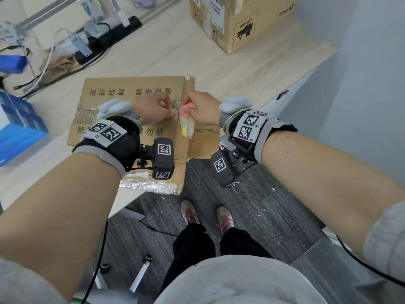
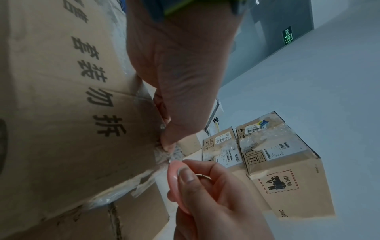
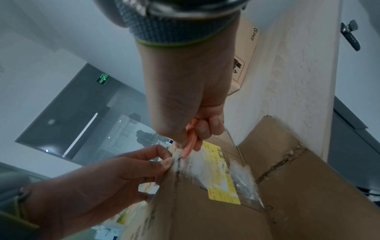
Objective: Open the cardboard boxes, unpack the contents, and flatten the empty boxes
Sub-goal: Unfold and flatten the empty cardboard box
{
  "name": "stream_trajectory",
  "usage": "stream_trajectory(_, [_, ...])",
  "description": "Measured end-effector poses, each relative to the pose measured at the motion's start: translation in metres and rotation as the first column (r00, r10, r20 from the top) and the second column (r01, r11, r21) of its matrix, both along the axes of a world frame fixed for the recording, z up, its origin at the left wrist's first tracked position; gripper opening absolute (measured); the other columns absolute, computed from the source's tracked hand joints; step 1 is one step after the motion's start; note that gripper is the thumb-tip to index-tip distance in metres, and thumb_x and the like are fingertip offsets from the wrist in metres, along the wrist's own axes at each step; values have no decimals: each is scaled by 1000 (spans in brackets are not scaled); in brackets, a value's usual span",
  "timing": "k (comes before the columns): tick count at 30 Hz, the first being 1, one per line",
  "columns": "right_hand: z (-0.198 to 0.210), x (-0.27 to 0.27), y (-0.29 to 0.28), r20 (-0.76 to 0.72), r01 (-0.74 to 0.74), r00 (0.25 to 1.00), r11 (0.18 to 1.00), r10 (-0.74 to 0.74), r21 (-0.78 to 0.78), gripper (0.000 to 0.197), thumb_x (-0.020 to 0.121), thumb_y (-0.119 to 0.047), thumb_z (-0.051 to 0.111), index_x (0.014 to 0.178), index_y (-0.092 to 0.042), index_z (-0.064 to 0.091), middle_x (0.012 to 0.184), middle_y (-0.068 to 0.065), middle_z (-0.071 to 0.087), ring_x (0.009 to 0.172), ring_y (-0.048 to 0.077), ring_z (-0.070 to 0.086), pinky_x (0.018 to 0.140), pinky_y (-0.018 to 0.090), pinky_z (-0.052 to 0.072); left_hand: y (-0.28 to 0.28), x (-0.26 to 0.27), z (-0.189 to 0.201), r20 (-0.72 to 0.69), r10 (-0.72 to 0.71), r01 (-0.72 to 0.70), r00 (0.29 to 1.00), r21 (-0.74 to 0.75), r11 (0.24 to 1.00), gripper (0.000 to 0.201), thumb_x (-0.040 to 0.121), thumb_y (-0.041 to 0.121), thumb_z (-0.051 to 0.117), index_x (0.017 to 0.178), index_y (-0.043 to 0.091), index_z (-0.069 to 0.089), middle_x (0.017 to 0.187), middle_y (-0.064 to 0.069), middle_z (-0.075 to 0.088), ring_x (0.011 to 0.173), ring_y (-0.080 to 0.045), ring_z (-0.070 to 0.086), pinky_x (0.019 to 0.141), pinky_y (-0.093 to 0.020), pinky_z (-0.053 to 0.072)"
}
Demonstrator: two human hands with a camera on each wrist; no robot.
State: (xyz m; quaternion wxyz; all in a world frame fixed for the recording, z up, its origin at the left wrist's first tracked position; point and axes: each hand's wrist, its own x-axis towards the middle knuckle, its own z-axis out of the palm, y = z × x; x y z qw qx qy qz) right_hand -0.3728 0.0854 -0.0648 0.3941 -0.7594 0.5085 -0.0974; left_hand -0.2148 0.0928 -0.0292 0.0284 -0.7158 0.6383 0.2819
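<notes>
Head view shows one brown cardboard box (image 1: pixel 131 110) lying on a pale wooden table (image 1: pixel 252 69), at 12 o'clock from the person's two shoes (image 1: pixel 190 213). The box is rough and creased, with black printed letters and shiny, crinkled clear tape (image 1: pixel 187 126) along its seam. A yellow label (image 3: pixel 222 170) sits under the tape. The left hand (image 1: pixel 153 109) pinches a bit of tape between thumb and curled fingers. The right hand (image 1: pixel 202 110) has its fingers curled round a small, smooth pink cutter (image 1: pixel 186 109), and the cutter's tip touches the tape just beside the left thumb. Both hands cover the middle of the seam. At 1 o'clock stand more brown boxes (image 2: pixel 283 162), two side by side with white labels in the left wrist view. At 10 o'clock lie a black power strip (image 1: pixel 109 36) and cables, and at 9 o'clock some blue boxes (image 1: pixel 19 128).
</notes>
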Motion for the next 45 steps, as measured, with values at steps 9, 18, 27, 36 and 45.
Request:
stream_trajectory(9, [0,2,-1,-8,0,1000,1000,0,14,22,95,-13,46,114,-6,53,114,10,61,104,24,56,75,27,39,3,-3,0,-18,10,-11,1000,-28,1000,14,90,28,61,97,16,60,99,-1,57,96,-21,51,96,-33,38])
stream_trajectory(18, [7,2,6,-13,-7,1000,999,7,45,24,93,-9,46,111,2,58,115,16,63,108,30,57,82,33,44,7,-7,3,3,-6,6,1000,-46,999,11,91,27,60,96,18,56,96,0,55,93,-20,47,102,-35,34])
stream_trajectory(27, [10,5,10,21,-13,1000,996,12,89,21,80,2,39,72,2,59,89,29,61,72,35,46,64,30,34,6,-6,4,-21,24,-24,1000,-32,999,12,92,28,59,99,18,58,102,-1,56,94,-21,48,87,-31,37])
stream_trajectory(36, [9,0,10,77,16,997,998,-21,63,27,88,1,43,103,13,61,101,17,66,89,30,58,61,27,33,5,-5,5,-27,33,-33,999,-19,999,10,93,28,59,97,19,56,102,-1,55,96,-20,47,89,-31,36])
stream_trajectory(45, [3,-1,12,145,46,987,993,-62,111,19,88,-2,44,75,-8,57,72,2,54,57,2,46,45,12,28,3,-6,6,-9,22,-22,1000,-6,1000,11,94,29,57,98,19,55,103,-2,54,95,-20,47,84,-29,35])
